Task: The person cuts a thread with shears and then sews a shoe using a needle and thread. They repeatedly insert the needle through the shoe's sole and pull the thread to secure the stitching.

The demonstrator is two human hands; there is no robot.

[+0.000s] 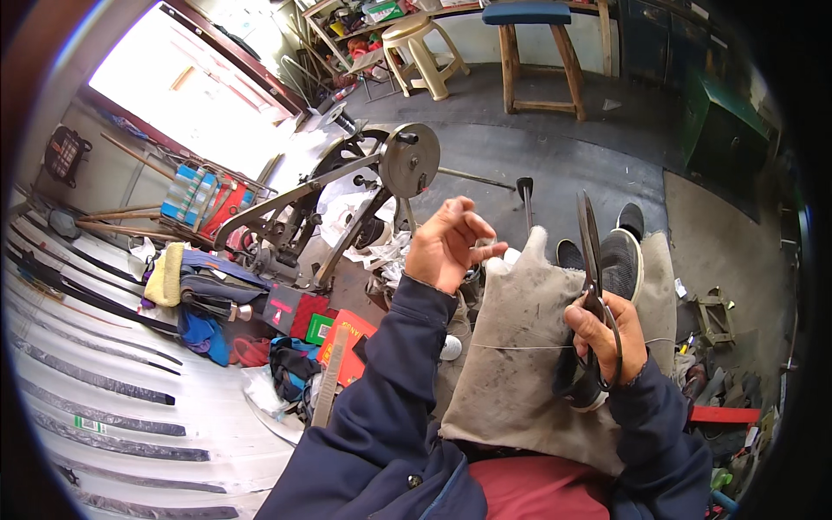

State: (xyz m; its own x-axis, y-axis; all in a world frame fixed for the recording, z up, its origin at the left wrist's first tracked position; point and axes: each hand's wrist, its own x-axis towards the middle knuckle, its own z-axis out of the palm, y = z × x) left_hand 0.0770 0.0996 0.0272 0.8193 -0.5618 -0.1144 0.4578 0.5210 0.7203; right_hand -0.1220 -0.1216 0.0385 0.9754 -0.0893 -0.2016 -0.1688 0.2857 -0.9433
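Observation:
My right hand (620, 334) grips the handles of large dark scissors (591, 247). Their long blades point away from me and lie almost together. Under that hand a black shoe (587, 397) shows in part on the stained beige cloth (511, 381) over my lap. A thin pale thread (520, 347) stretches across the cloth. My left hand (449, 247) is raised beyond the cloth's far left corner, fingers curled in; anything pinched there is too small to make out. Small white objects (510, 256) sit just beside its fingertips.
A hand-cranked metal machine (347, 182) with a round wheel stands ahead left. Bags, a red box (348, 347) and dark strips (121, 407) lie at left. A plastic stool (420, 52) and a blue-topped stool (526, 15) stand far off. Scraps clutter the right side.

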